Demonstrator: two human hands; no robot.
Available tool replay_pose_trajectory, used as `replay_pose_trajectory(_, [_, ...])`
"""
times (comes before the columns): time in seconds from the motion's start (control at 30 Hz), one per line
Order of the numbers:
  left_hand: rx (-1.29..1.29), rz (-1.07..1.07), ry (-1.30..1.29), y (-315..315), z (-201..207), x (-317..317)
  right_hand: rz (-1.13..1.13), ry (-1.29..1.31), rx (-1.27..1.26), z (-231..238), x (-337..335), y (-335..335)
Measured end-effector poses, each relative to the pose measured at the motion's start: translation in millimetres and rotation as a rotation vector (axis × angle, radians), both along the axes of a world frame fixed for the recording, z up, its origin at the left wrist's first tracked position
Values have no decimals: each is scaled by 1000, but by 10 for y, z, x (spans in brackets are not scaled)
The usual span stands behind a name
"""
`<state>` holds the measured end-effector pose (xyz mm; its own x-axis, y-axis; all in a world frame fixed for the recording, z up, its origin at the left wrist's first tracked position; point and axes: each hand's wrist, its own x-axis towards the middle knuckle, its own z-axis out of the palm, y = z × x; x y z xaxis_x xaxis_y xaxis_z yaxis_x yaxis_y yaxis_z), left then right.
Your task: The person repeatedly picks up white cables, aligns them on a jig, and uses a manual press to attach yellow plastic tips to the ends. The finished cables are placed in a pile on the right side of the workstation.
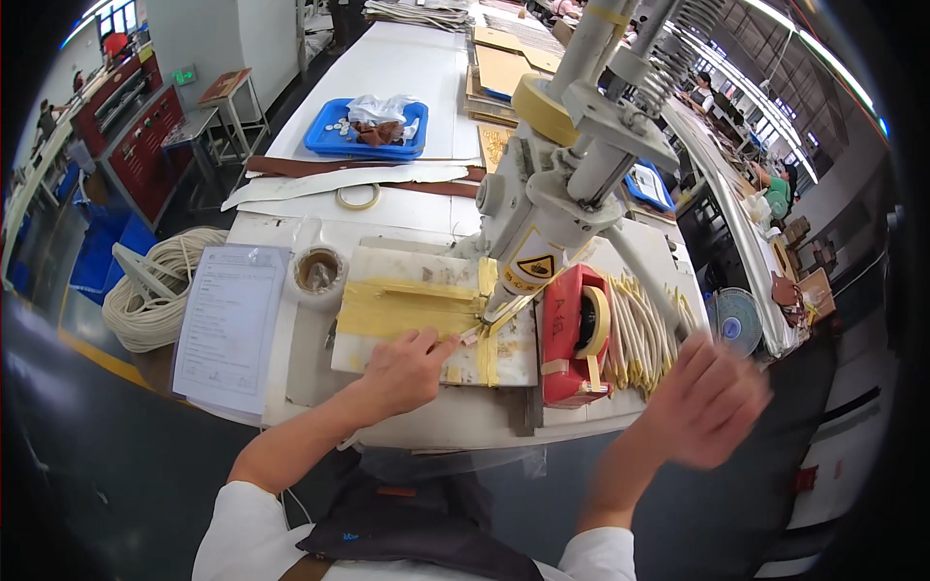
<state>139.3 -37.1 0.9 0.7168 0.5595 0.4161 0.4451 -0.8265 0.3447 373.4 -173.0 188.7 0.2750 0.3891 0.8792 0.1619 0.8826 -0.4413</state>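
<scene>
My left hand (399, 372) rests at the near edge of the white work block, its fingers closed on a short pale strip (472, 337). The strip's far end lies under the tip of a grey hand press (528, 257). Yellow tape (407, 308) covers part of the block (363, 266). Slightly blurred, my right hand (702, 402) is curled round the lower end of the press lever (641, 271), right of the table. A red tape dispenser (559, 334) stands beside the block, and a bundle of cream cords with yellow-taped ends (639, 334) lies next to it.
A blue tray (363, 145) with plastic and brown scraps sits farther back, behind brown and white strips (339, 174) and a tape ring (358, 197). At left are a printed sheet (232, 320), a tape roll (319, 270) and coiled cord (145, 300). A fan (734, 320) stands at right.
</scene>
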Motion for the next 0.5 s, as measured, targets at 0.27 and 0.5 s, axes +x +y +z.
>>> replay_pose_trajectory(0.27, [16,-10,-4,31,-50,-23,-75,-141,-37,10,1,4])
replay_pose_trajectory(0.5, [-466,85,-381,28,50,-228,18,96,-260,1100,380,845])
